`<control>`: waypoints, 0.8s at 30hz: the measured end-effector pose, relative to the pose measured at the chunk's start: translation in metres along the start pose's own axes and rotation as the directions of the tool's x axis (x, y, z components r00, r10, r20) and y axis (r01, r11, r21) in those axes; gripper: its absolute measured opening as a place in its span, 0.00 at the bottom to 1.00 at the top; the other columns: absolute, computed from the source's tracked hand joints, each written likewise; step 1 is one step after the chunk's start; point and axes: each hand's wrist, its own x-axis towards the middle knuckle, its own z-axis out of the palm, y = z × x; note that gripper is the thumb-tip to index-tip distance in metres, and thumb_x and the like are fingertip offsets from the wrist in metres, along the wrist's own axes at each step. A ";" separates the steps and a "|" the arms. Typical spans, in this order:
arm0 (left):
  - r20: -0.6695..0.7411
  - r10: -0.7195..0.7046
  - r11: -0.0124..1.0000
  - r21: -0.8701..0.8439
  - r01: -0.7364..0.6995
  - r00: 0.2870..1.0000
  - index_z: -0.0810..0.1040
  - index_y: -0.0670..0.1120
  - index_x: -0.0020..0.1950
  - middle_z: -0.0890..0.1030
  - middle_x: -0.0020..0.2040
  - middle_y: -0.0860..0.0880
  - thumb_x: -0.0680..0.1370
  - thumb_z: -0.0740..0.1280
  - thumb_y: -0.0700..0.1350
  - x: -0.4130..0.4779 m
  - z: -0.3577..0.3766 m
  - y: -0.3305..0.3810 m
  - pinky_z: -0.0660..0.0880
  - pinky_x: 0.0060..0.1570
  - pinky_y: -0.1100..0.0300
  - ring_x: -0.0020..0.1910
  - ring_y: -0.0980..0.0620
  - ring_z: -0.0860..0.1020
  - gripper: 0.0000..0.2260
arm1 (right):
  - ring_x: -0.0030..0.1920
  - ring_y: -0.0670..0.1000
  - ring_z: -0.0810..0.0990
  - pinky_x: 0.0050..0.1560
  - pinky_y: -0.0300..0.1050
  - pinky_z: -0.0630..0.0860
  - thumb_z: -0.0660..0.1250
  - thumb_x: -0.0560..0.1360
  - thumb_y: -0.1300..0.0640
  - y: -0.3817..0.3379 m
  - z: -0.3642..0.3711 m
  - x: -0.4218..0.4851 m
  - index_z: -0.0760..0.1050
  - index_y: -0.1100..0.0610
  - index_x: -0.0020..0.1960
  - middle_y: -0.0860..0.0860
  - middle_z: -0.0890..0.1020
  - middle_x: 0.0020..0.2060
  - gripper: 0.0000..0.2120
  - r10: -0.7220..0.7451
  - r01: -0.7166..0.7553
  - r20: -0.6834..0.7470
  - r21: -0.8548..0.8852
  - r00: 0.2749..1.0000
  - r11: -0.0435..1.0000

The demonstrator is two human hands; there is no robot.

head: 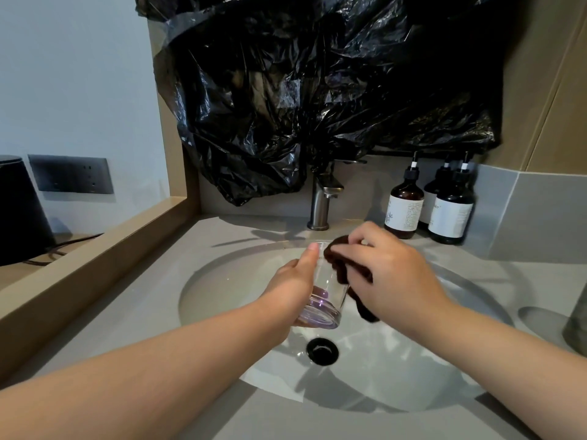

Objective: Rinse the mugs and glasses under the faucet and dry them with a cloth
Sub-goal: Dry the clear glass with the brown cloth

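Head view: your left hand [293,287] grips the glass [327,308] over the sink [222,281], probably so drips fall in. Your right hand [390,274] pinches a dark cloth [341,269] against its rim, likely drying it.

Dim indoor light, soft shadows in sink [222,281], wide-angle bending at edges

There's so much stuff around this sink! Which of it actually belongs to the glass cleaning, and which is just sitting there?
In use:
glass, held in the left hand
dark cloth, held in the right hand
faucet
sink

Just sitting there:
pump bottles
black plastic sheet
wall socket panel
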 end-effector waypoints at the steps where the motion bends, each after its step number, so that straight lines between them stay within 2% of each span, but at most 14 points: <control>1: -0.007 -0.009 1.000 0.014 0.009 1.000 0.71 0.52 0.64 0.82 0.51 0.43 0.76 0.53 0.69 0.000 0.001 0.000 0.80 0.50 0.45 0.50 0.41 0.81 0.27 | 0.39 0.53 0.77 0.29 0.48 0.75 0.69 0.71 0.60 0.002 0.001 0.002 0.81 0.53 0.51 0.49 0.76 0.42 0.09 0.035 -0.035 -0.018 -0.010 0.999 0.999; 4: 0.039 -0.026 0.999 -0.042 0.028 0.999 0.73 0.48 0.64 0.82 0.49 0.41 0.77 0.54 0.68 -0.005 -0.001 0.002 0.81 0.44 0.48 0.45 0.42 0.82 0.28 | 0.40 0.52 0.76 0.29 0.46 0.74 0.65 0.71 0.58 -0.007 0.000 -0.005 0.81 0.51 0.52 0.49 0.75 0.43 0.11 -0.055 0.056 0.061 -0.020 0.997 0.998; 7: 0.085 -0.013 0.994 -0.111 0.022 0.996 0.75 0.46 0.62 0.84 0.45 0.41 0.77 0.55 0.66 -0.009 -0.006 0.003 0.81 0.37 0.52 0.38 0.44 0.84 0.27 | 0.40 0.50 0.75 0.29 0.46 0.74 0.60 0.69 0.56 -0.015 -0.004 -0.013 0.81 0.52 0.50 0.49 0.76 0.44 0.14 -0.189 0.181 0.161 0.063 0.969 0.982; 9: 0.083 -0.006 0.994 -0.110 0.015 0.997 0.75 0.47 0.62 0.84 0.44 0.41 0.77 0.55 0.67 -0.010 -0.006 0.004 0.80 0.36 0.53 0.37 0.44 0.84 0.27 | 0.40 0.51 0.75 0.30 0.46 0.74 0.60 0.69 0.56 -0.009 -0.004 -0.010 0.81 0.51 0.51 0.49 0.76 0.44 0.15 -0.181 0.175 0.134 0.052 0.974 0.983; 12: 0.082 -0.014 0.994 -0.110 0.023 0.997 0.74 0.49 0.61 0.83 0.45 0.42 0.77 0.55 0.67 -0.010 -0.003 0.004 0.81 0.39 0.51 0.39 0.44 0.82 0.26 | 0.39 0.52 0.77 0.29 0.49 0.75 0.60 0.70 0.56 0.001 -0.005 -0.006 0.81 0.52 0.53 0.49 0.76 0.44 0.16 -0.081 0.080 0.027 0.026 0.996 0.996; 18: 0.082 -0.087 0.976 -0.192 0.102 0.993 0.78 0.47 0.59 0.83 0.47 0.42 0.77 0.56 0.67 -0.011 -0.006 0.005 0.79 0.34 0.55 0.40 0.45 0.82 0.28 | 0.42 0.52 0.76 0.29 0.46 0.73 0.63 0.68 0.61 -0.015 -0.002 -0.014 0.82 0.54 0.51 0.52 0.78 0.43 0.15 -0.307 0.301 0.085 0.076 0.948 0.951; 20: 0.105 -0.095 0.966 -0.229 0.117 0.990 0.78 0.46 0.57 0.84 0.45 0.41 0.77 0.56 0.66 -0.012 -0.007 0.006 0.80 0.36 0.52 0.39 0.44 0.82 0.26 | 0.42 0.52 0.77 0.32 0.47 0.75 0.62 0.69 0.60 -0.006 -0.001 -0.009 0.82 0.54 0.52 0.52 0.78 0.43 0.15 -0.241 0.238 0.042 0.078 0.970 0.968; 23: 0.148 -0.117 0.962 -0.227 0.149 0.982 0.77 0.48 0.57 0.83 0.49 0.40 0.76 0.58 0.67 -0.012 -0.006 0.006 0.80 0.45 0.48 0.44 0.42 0.83 0.25 | 0.40 0.52 0.77 0.33 0.50 0.77 0.61 0.71 0.58 0.011 -0.006 -0.005 0.82 0.55 0.54 0.51 0.77 0.43 0.15 -0.044 0.049 -0.068 0.080 0.997 0.996; 24: 0.168 -0.115 0.959 -0.239 0.153 0.979 0.77 0.48 0.58 0.82 0.49 0.40 0.76 0.58 0.67 -0.013 -0.005 0.005 0.80 0.45 0.48 0.44 0.41 0.82 0.25 | 0.41 0.53 0.77 0.33 0.50 0.77 0.61 0.71 0.59 0.010 -0.007 -0.006 0.82 0.56 0.54 0.51 0.77 0.44 0.15 -0.045 0.050 -0.068 0.068 0.997 0.996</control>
